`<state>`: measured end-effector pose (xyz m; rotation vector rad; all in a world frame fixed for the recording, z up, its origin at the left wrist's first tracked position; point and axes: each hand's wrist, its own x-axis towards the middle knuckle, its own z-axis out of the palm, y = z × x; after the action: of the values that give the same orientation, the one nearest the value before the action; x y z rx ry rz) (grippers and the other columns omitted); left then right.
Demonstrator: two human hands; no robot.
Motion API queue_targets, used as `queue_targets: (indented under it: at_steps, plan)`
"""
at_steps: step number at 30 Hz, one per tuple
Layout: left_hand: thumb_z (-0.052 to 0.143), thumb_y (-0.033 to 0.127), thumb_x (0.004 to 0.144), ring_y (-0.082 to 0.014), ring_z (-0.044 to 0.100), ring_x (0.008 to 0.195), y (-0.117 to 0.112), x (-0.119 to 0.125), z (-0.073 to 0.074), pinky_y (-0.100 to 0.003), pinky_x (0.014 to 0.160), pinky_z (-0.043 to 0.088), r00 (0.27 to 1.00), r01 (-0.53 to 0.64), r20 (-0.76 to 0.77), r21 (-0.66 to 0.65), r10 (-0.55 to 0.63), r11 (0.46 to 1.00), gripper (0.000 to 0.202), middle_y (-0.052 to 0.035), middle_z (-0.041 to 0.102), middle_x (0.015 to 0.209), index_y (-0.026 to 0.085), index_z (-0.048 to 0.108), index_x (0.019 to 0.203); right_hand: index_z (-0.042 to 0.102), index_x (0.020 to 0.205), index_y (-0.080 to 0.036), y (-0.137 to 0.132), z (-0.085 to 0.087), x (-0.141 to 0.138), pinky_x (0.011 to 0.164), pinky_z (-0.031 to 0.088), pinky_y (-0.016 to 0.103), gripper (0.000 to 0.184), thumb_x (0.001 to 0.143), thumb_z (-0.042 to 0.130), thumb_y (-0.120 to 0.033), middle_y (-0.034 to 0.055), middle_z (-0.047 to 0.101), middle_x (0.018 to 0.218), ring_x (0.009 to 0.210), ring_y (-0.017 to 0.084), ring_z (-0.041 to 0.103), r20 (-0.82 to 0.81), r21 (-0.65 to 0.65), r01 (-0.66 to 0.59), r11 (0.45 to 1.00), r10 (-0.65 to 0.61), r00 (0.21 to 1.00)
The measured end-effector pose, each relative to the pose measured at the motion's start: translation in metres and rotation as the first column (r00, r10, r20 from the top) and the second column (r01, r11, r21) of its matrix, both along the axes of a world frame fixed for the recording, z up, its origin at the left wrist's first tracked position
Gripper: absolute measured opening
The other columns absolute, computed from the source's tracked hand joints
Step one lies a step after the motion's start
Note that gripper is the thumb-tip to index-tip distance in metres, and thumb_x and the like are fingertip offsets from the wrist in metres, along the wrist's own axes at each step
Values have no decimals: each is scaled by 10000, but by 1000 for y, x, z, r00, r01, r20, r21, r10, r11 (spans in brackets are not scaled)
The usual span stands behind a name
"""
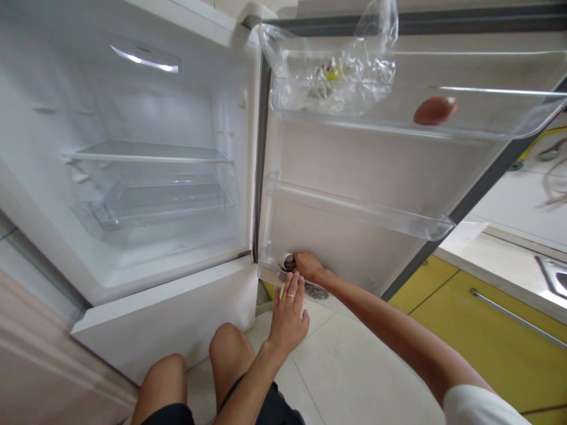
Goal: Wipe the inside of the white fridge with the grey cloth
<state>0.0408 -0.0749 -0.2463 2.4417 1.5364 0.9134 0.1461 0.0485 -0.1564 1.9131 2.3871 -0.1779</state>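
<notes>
I crouch before an open fridge [133, 118]. My right hand [308, 265] reaches into the lowest door bin [270, 273] and is closed on a small white and dark object [287, 261] that I cannot name. My left hand [289, 313], with a ring on one finger, lies flat with fingers stretched against the front of that bin. A patterned dark item [316, 291] lies just under my right wrist.
The top door bin [509, 115] holds a crumpled clear plastic bag [336, 65] and a reddish oval item [434, 110]. The middle door bin [354, 209] looks bare. Inside are a glass shelf [146, 153] and a clear drawer [155, 203]. Yellow cabinets [500, 336] stand right.
</notes>
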Motion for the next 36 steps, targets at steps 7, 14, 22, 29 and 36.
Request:
queue_targets:
  at_steps: [7,14,22,29,36]
  plan:
    - [555,95,784,-325,194,1590,-2,1,-14,-593,1223,358,996,-57,-58,93,63,994,910,-168,212,1711,127,210,1626,755,1126,-134,21,-6,-34,853,532,322,311,869,647,-273,183,774,1135,1041,288,737,-107,23,-58,998,61,992]
    - [592,141,822,-324,146,1600,-1,-2,-16,-646,1230,307,985,-56,-162,74,67,996,924,-149,152,1721,131,162,1640,725,1185,-158,20,-2,-29,835,520,289,357,905,657,-369,108,783,1127,1009,243,731,-341,158,-20,987,74,937]
    - [554,147,845,-285,139,1606,-2,0,-13,-648,1251,259,983,-51,-176,18,54,999,904,-146,195,1715,129,136,1646,518,1491,-233,9,35,-49,1042,499,373,605,892,607,-237,92,642,1404,1232,272,630,-367,407,-98,908,261,893]
    - [520,156,867,-286,153,1605,1,-3,1,-685,1242,228,974,-17,-227,-51,5,999,864,-144,186,1716,116,142,1643,531,1483,-255,0,31,-38,1020,523,366,672,824,548,-127,76,617,1436,1234,256,624,-299,365,-250,897,367,881]
    - [484,123,858,-274,148,1607,5,-13,7,-712,1221,239,966,49,-251,-54,-61,997,868,-110,141,1724,143,125,1647,666,1305,-190,-31,37,43,1037,521,392,584,735,554,-127,102,706,1284,1176,241,657,-509,668,21,743,436,742]
